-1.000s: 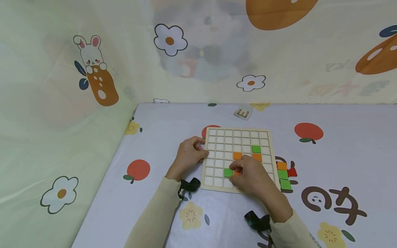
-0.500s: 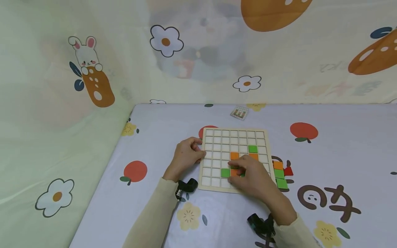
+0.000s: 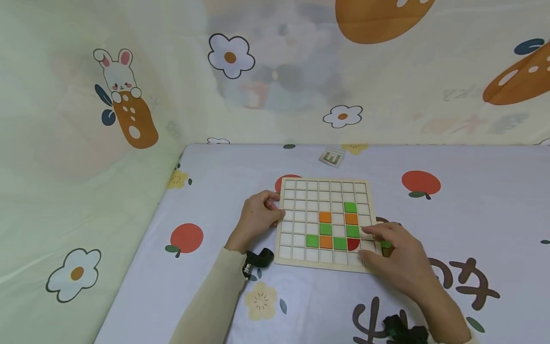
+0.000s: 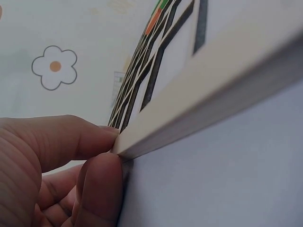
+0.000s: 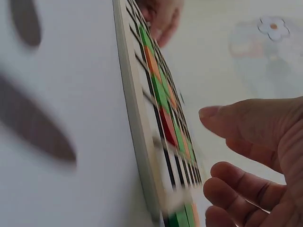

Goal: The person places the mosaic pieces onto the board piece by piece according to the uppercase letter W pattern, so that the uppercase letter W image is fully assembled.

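A: In the head view, where was the board (image 3: 301, 225)?

B: Flat on the counter (image 3: 464, 220), with the left hand (image 3: 258, 212) holding its left edge, fingers bent, thumb tip at the rim.

A: And the right hand (image 3: 399, 253)?

B: Over the board's right side, thumb and index finger wide apart.

A: What sat in the cells?

B: One row ran green tile (image 3: 312, 241), orange tile (image 3: 326, 242), second green tile (image 3: 340, 243), then red tile (image 3: 353, 244). Further green and orange ones stood in two columns above. A loose green tile (image 3: 386, 244) lay past the right rim, partly hidden by the right hand, and a card (image 3: 332, 156) lay behind the board.

A: The left wrist view?

B: Fingers narrow there, two tips close together at the board's edge.

A: And the right wrist view?

B: Fingers bent but spread, with a gap between them and the red tile, which sat in its cell. The left hand showed blurred across the board.
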Demonstrator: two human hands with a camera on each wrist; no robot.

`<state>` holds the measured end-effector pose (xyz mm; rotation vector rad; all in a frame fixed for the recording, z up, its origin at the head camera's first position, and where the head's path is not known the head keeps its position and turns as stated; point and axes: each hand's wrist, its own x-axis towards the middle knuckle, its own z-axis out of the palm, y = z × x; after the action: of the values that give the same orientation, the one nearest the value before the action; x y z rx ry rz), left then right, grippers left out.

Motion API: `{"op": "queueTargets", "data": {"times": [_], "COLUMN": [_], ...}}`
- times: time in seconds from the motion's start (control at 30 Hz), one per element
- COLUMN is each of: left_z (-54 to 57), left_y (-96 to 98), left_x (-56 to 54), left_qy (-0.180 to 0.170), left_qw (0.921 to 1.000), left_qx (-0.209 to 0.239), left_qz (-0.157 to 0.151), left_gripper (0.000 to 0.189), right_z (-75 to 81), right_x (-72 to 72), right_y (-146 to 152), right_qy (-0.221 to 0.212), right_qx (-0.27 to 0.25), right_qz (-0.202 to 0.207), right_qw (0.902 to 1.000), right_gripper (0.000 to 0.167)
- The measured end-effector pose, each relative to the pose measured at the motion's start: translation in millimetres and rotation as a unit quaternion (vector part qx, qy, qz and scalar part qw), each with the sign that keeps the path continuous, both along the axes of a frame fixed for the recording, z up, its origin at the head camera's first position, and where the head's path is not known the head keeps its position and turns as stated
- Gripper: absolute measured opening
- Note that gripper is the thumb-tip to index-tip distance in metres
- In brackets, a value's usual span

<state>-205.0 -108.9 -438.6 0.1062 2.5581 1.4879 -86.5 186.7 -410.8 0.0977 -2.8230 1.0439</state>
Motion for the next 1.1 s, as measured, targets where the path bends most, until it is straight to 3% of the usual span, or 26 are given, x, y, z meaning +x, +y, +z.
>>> {"op": "queueTargets", "data": {"times": [0.27,0.43,1.1], "left_z": [1.7,2.0,-0.9], "left_y": [-1.8,-1.6,-0.5], "left_x": [1.2,2.4,0.7], "left_qy": [-0.001,0.005,0.005], "left_qw": [0.9999,1.0000,1.0000], "left_qx": [0.006,0.002,0.004], "left_qz": [0.009,0.004,0.002], "left_gripper": [0.033,0.034,0.034], "right_z": [-8.8,-15.5,-14.2], "right_x": [13.9,18.0,14.9], "right_y": [34.6,46.2,51.3], "right_qy": [0.002,-0.029,-0.115], "right_qx": [0.031,0.051,0.038], "right_qz": [-0.046,-0.054,-0.057], "right_qw": [0.9984,0.9968,0.9909], "right_gripper": [0.043,0.038,0.027]}}
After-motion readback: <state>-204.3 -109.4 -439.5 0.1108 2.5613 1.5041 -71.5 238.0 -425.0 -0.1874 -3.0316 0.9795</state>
